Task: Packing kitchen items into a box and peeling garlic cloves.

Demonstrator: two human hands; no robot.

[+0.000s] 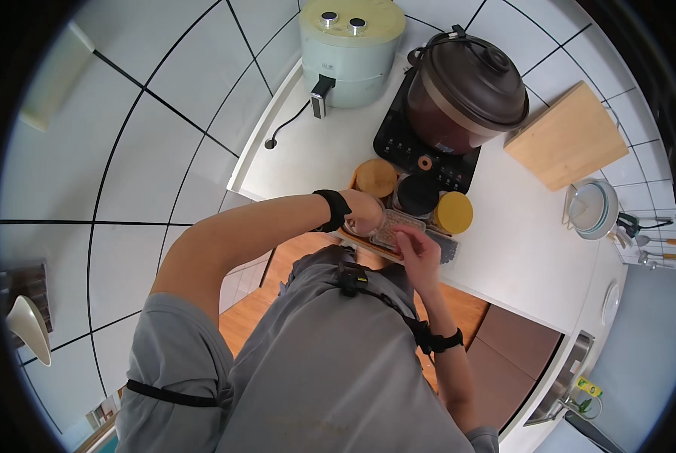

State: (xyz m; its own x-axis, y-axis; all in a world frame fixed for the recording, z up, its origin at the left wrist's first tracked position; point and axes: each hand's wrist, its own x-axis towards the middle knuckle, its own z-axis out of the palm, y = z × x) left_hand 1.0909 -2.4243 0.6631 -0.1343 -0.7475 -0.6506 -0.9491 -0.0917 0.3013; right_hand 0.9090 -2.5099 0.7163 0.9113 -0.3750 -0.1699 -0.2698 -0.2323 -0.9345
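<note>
My left hand [364,212] reaches down at the left end of a wooden tray [366,246], fingers bent over a round clear container. Its own back hides what the fingertips hold. My right hand [419,252] has its thumb and forefinger at the right edge of a clear rectangular container [396,222] with small pinkish-brown contents. Whether they grip it is unclear. Behind stand jars with a tan lid [376,177], a black lid [418,194] and a yellow lid [453,212]. A grey container [445,248] lies beside my right hand.
A dark lidded pot [462,93] stands on a black induction cooktop [428,161]. Left of it is a pale green air fryer [349,56]. A cutting board [570,136] leans on the tiled wall near stacked bowls [594,206]. The white counter [519,255] ends close to my body.
</note>
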